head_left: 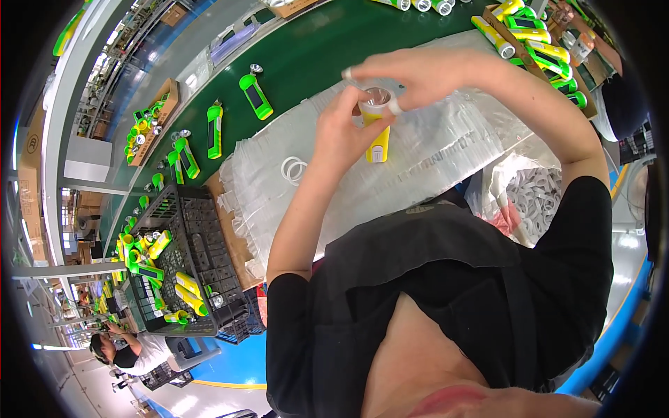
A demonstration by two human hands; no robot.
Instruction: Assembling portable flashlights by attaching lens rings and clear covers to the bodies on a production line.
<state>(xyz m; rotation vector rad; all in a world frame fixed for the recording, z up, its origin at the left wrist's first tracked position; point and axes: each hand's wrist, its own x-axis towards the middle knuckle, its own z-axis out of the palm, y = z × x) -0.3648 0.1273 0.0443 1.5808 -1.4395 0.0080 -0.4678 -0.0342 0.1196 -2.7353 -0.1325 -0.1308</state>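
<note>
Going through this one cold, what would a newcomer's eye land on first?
Probably the bright yellow flashlight in the person's left grip, near the picture's upper middle, over a pale work surface. Next, the green belt curving behind it, with green flashlights lying on it, and the black crate at lower left holding yellow and green ones.

Looks like a factory, judging by the long green belt [300, 73] dotted with matching flashlights [256, 96], a black crate [209, 230] of more, a bag [493, 184] of white rings [533, 198] and another worker [146, 355]
</note>
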